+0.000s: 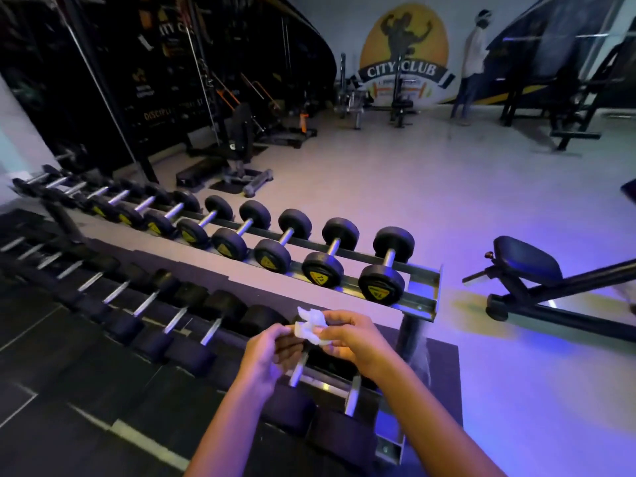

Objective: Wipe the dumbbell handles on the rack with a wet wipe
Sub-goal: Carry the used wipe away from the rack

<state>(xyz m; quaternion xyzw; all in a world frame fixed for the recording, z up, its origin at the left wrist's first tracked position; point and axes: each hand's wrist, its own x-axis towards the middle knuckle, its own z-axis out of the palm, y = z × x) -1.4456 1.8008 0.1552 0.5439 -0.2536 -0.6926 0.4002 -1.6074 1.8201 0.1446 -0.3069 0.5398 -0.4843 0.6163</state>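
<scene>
So, wet wipe (311, 327) is sitting crumpled at low centre of frame, both hands pinching it: left hand (272, 352) nipping the lower edge with its fingertips, right hand (354, 335) curling round the right side. It's hanging just above the nearest dumbbell handle (296, 371) on the lower tier of the rack (389, 438), apparently not touching. Likely being folded; best flattening it into a pad, wrapping the bar fully, sliding end to end, with the upper row of dumbbells (309, 249) waiting mid frame
</scene>
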